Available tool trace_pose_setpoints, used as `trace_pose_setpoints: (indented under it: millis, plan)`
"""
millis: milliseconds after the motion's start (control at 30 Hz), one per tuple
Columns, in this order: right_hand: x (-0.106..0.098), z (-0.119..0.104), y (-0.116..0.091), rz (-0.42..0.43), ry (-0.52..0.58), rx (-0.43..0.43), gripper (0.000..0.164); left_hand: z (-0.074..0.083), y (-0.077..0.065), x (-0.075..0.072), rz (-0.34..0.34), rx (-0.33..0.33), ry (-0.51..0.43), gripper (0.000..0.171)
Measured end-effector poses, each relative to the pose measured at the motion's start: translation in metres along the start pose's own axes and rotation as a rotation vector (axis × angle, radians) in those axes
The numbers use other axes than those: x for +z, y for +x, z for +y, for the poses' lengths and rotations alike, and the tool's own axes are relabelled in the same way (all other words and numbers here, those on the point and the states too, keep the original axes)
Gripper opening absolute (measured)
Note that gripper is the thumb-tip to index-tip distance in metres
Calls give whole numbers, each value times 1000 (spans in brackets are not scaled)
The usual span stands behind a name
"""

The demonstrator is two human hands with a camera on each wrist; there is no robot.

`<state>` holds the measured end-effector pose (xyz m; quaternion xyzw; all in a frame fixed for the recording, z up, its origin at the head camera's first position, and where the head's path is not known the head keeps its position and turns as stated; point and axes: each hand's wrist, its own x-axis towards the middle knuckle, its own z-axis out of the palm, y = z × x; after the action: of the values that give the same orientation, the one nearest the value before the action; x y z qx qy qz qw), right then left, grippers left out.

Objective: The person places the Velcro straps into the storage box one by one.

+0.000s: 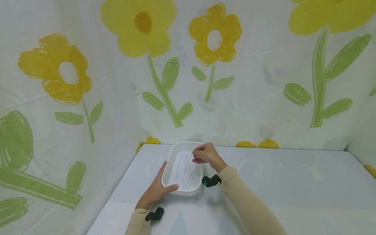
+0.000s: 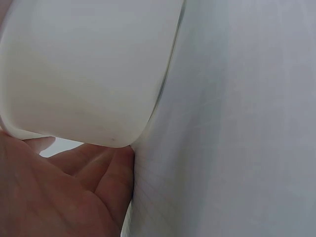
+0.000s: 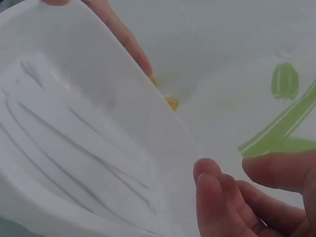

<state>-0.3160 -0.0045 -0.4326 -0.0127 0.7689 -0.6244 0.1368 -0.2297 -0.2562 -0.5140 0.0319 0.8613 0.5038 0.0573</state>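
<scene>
My left hand (image 1: 157, 189) holds a white rectangular tub (image 1: 167, 176) at its near left corner. The thumb hooks over the rim while the fingers lie along the outer side. In the left wrist view, the left hand (image 2: 64, 192) is against the outside of the tub (image 2: 89, 74). Several thin white strips (image 1: 182, 169) lie lengthwise inside; their exact kind is unclear. Over the tub's far right rim is my right hand (image 1: 207, 154), fingers bent. In the right wrist view, a gap separates the right hand's (image 3: 256, 207) thumb from its fingertips, with nothing visible between them.
The tub is on a pale table (image 1: 264, 182) near its back edge. Behind and to the left hang white sheets (image 1: 252, 107) printed with yellow flowers. A small black device (image 1: 212, 181) is worn on the right wrist, another (image 1: 155, 214) on the left.
</scene>
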Motion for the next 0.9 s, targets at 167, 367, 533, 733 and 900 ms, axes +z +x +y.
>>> trace_pose_setpoints:
  millis: [167, 367, 533, 733, 900]
  plan:
    - [-7, -7, -8, 8, 37, -16, 25, 1, 0, 1, 4, -4, -1, 122]
    - [-24, -12, -22, 53, 21, -47, 30, 1, 1, -1, -1, -13, 15, 123]
    - [-42, -10, -35, 85, -10, -111, 36, 0, 1, -4, 8, -40, 44, 124]
    - [-70, -7, -64, 142, -32, -180, 40, 1, 4, -7, -4, -27, 98, 125]
    - [-95, 0, -92, 208, -52, -260, 42, 3, 5, -15, -28, 8, 167, 125]
